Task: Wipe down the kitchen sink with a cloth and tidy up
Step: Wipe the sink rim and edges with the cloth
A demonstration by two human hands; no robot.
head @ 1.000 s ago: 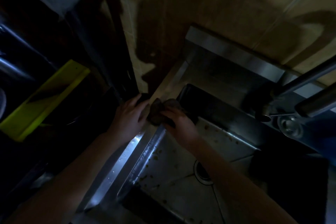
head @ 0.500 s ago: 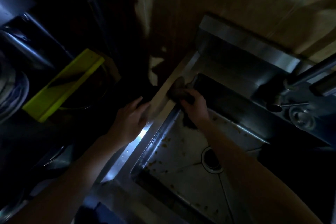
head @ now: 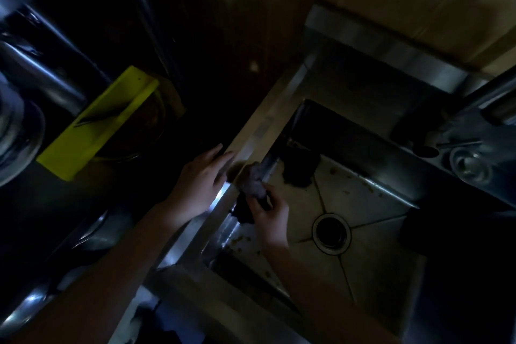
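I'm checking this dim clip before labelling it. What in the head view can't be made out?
- Crumpled dark cloth in the right hand: motion blur hides its weave.
- Left counter past the yellow-green plastic board: too dark.
- Steel faucet: cut by the right edge.
- Round sink drain: its inside is black.
- Flat left hand on the steel sink rim: palm side hidden.

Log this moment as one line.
right hand: rubbing dark crumpled cloth on steel sink's left rim | left hand: flat beside rim | basin: crumbs near drain
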